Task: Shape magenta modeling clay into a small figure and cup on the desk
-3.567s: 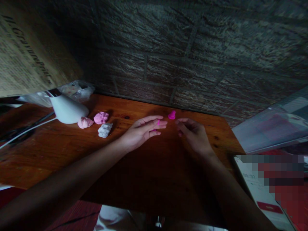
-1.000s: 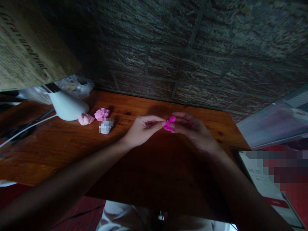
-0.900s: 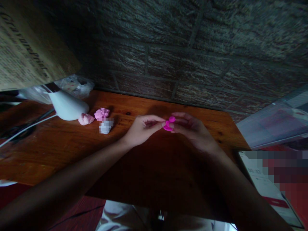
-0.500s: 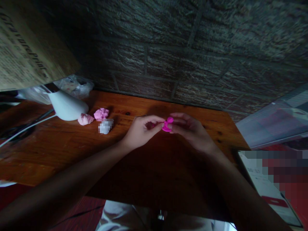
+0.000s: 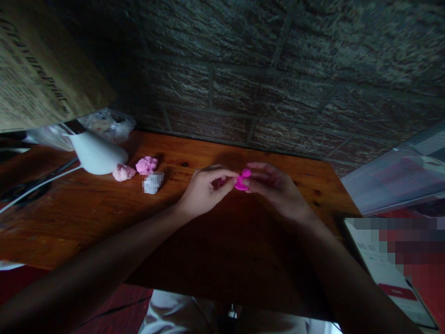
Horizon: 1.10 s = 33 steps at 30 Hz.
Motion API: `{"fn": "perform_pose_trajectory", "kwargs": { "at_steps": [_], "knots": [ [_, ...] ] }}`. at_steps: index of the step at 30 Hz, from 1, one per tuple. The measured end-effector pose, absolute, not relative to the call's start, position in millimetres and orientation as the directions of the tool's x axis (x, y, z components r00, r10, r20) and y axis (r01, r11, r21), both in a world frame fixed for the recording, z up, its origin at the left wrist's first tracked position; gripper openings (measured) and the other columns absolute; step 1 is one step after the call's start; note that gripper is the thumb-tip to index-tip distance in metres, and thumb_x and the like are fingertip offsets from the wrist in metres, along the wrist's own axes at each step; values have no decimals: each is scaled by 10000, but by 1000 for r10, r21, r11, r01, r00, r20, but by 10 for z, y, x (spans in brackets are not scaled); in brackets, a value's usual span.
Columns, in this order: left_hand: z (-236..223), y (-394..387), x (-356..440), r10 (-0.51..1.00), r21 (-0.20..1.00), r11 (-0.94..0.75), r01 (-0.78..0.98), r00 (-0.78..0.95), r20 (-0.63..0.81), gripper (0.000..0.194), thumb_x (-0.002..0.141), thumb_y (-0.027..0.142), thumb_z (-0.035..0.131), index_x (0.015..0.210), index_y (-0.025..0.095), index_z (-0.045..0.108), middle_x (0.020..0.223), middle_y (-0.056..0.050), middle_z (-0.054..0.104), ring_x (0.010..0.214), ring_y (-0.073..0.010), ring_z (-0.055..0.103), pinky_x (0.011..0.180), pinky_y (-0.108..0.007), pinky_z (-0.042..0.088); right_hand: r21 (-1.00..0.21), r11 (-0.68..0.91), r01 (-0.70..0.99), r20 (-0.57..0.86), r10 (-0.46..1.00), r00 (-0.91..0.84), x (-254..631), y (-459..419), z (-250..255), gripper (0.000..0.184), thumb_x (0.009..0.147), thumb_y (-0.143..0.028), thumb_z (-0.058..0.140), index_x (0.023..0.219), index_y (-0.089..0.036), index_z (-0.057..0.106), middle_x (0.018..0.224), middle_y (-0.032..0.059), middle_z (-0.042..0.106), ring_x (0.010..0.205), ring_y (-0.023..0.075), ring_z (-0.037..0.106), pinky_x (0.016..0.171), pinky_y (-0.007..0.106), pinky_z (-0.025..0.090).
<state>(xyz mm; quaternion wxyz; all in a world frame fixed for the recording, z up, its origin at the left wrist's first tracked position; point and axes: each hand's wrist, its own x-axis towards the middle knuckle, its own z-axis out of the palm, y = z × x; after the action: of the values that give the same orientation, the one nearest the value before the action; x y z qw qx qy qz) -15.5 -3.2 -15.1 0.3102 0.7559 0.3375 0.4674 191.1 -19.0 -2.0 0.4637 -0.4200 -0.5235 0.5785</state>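
Observation:
A small magenta clay figure [image 5: 242, 183], with a rounded knob on top and a wider base, is between my two hands above the wooden table. My left hand [image 5: 206, 191] pinches its left side with thumb and forefinger. A bit of magenta shows inside the curl of that hand, mostly hidden by the fingers. From the right, my right hand [image 5: 280, 192] grips the figure with the thumb in front and the fingers behind. A pink clay lump [image 5: 146, 164], a paler pink lump [image 5: 124, 172] and a white lump [image 5: 153, 183], partly pixelated, lie to the left.
The white lamp base [image 5: 99, 155] stands on the wooden table [image 5: 114, 211], with cables and a clear plastic bag [image 5: 113, 124] around it. A printed brown paper shade [image 5: 45, 69] hangs above. Behind rises a stone-patterned wall [image 5: 225, 88]. A tablet-like screen [image 5: 378, 260] is at lower right.
Earlier the figure stood on the table, with magenta bits at my left fingers and my right hand beside it. Both hands then took hold of it. In the last second they have barely moved.

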Motion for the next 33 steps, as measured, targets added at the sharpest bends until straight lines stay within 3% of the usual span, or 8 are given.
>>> {"fn": "perform_pose_trajectory", "kwargs": {
  "at_steps": [5,14,33],
  "knots": [
    [-205,-6,-162,698,663,-709,241,377,609,162,936,175,644,1022,136,775,933,-90,770,747,-138,686,684,-256,534,-993,-41,-107,-16,974,-228,1919,-185,-32,524,726,-327,897,1170,-220,643,1061,76,793,942,224,765,861,399,618],
    [-146,-31,-164,648,604,-757,248,403,646,214,935,158,645,1112,136,763,1033,-114,758,760,-129,696,610,-226,539,-992,-40,-116,-15,978,-208,1927,-177,-34,511,727,-342,893,1158,-221,648,1063,77,794,962,230,764,870,406,614],
    [-130,-57,-169,526,451,-850,271,455,718,262,908,173,685,1165,153,729,1122,-124,749,975,-191,732,848,-316,609,-995,-36,-90,-20,985,-173,1906,-182,-31,523,714,-386,898,1151,-233,655,1025,54,803,910,192,756,770,317,585]
  ]
}}
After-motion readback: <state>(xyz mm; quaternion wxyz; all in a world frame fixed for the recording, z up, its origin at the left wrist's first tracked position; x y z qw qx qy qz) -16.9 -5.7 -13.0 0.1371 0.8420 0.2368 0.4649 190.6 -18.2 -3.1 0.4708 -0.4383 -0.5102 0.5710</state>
